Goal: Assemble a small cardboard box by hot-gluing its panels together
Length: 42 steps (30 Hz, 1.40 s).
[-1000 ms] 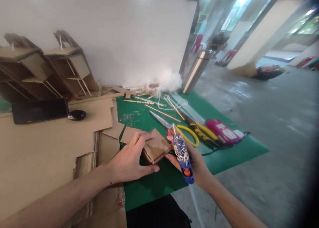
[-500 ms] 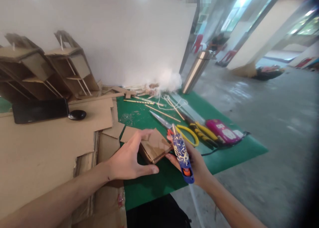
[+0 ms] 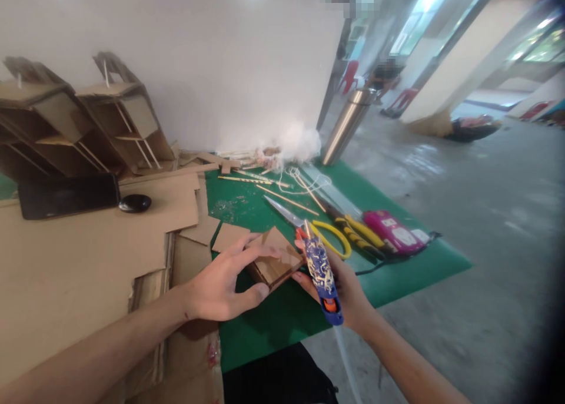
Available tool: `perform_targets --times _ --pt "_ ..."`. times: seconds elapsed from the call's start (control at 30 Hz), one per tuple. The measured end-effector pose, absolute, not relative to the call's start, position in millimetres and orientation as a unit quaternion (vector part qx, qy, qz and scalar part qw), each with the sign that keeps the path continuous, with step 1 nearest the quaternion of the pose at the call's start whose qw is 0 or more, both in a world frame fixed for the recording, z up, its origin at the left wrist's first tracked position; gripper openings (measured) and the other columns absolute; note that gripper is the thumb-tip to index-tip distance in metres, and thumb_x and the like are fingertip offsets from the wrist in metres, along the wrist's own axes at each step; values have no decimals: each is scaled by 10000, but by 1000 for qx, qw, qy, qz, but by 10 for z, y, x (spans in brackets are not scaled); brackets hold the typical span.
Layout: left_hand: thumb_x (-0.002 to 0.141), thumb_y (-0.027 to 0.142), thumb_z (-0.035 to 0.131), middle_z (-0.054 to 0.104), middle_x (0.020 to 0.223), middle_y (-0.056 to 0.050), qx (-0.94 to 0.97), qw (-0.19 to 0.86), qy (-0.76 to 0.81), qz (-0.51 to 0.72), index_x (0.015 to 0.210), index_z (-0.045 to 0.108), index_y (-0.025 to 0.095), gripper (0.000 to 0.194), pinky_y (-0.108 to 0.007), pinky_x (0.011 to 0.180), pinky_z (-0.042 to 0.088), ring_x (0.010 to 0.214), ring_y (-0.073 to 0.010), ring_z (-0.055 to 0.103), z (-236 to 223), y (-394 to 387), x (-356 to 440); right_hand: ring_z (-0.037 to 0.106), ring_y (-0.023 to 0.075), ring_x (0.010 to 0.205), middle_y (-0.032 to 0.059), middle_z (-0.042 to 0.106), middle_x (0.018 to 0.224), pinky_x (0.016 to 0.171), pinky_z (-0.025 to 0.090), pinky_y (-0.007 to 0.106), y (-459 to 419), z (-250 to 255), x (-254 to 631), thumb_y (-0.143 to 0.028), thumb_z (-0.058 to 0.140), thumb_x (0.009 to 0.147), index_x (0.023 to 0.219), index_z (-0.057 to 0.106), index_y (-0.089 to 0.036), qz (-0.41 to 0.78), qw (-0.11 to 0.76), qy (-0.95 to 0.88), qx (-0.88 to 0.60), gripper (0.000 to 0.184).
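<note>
Through the head camera I had the cardboard block (image 3: 274, 262) between the two hands, over the near part of the green tabletop (image 3: 260, 333). It lay ahead and to the right of the left hand (image 3: 214, 292), and ahead and to the left of the right hand (image 3: 348, 292). One corner pointed back towards me. Its upper face looked nearly square, so I could not settle on a long axis.

The left hand was nearer by contact: fingers spread, one laid across the upper face, the thumb alongside the near corner. I could not tell how hard it pressed. The right hand was closed around a blue hot glue gun (image 3: 321, 268), with fingertips reaching the block's right corner; whether they pinched it, I could not say. The gun's long axis ran away from me, leaning slightly left, nozzle at the far end, just beside the block and overlapping the scissors (image 3: 286, 212) in my view.

The gun masked much of the right hand's grip. The left fingers covered the block's far left side, and its underside was out of my sight, so I could not judge whether it touched the tabletop. The glue stick (image 3: 346, 360) ran off the bottom edge, and I could not make out any fresh glue at the nozzle.
</note>
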<state>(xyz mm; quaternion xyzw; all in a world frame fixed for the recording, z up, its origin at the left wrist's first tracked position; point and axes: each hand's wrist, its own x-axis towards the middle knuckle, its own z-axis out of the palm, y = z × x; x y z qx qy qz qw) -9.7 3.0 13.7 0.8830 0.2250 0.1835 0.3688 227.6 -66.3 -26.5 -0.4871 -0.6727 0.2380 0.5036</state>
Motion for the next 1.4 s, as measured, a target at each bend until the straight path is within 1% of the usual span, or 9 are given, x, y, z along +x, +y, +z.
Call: perform_targets --times 0.17,0.3,0.4,0.47,0.67,0.87,1.1,1.27,1.4 --pt "851 82 554 500 1486 -110 887 363 208 197 1355 544 254 533 -580 1166 366 1520 -357 231 108 61 -115 743 211 799 24 767 924 735 634 284 -665 -303 2293 -179 695 844 1115 685 -259 247 496 -674 -488 282" --pt "860 69 563 284 1636 -105 896 340 178 222 1370 597 253 543 -531 1168 392 1535 -367 204 96 71 -119 742 217 805 24 762 889 751 634 298 -663 -300 2288 -191 711 829 1116 680 -244 253 500 -665 -494 294" --pt "898 85 528 197 1675 -99 906 332 161 207 1399 588 246 530 -506 1158 421 1506 -366 293 105 76 -121 730 203 753 21 749 832 710 633 284 -662 -271 2268 -201 713 819 1017 694 -230 258 503 -655 -502 202" --pt "911 82 502 258 1659 -105 911 325 146 206 1404 585 238 523 -496 1163 419 1487 -346 347 109 81 -118 718 189 721 14 740 804 686 629 271 -663 -256 2258 -199 712 815 963 693 -229 261 504 -652 -503 153" --pt "877 64 521 452 1555 -103 909 304 137 250 1352 635 249 522 -532 1176 391 1465 -331 383 103 77 -88 723 210 779 13 741 832 732 630 298 -667 -241 2250 -189 720 801 994 689 -241 261 510 -650 -499 202" --pt "882 111 583 444 1561 -104 895 340 144 250 1359 628 268 504 -542 1185 367 1479 -329 362 100 73 -74 721 215 753 13 726 778 696 630 298 -660 -190 2232 -212 715 803 958 681 -230 262 506 -644 -510 160" --pt "817 362 801 493 1526 -121 879 364 175 253 1297 681 280 502 -529 1174 384 1440 -348 423 62 85 -37 711 213 740 20 715 771 664 624 308 -669 -217 2244 -237 703 828 954 678 -229 249 505 -648 -513 128" --pt "819 342 803 551 1475 -125 874 353 182 279 1249 714 270 445 -501 1139 437 1387 -330 497 34 81 0 692 189 686 5 699 766 625 609 288 -674 -248 2254 -198 691 830 931 654 -231 245 508 -652 -507 112" --pt "822 327 801 544 1487 -116 878 348 186 272 1264 702 289 454 -510 1134 441 1397 -327 488 24 78 6 696 198 716 11 706 783 643 613 298 -674 -252 2255 -212 698 829 960 667 -234 247 506 -649 -512 137"
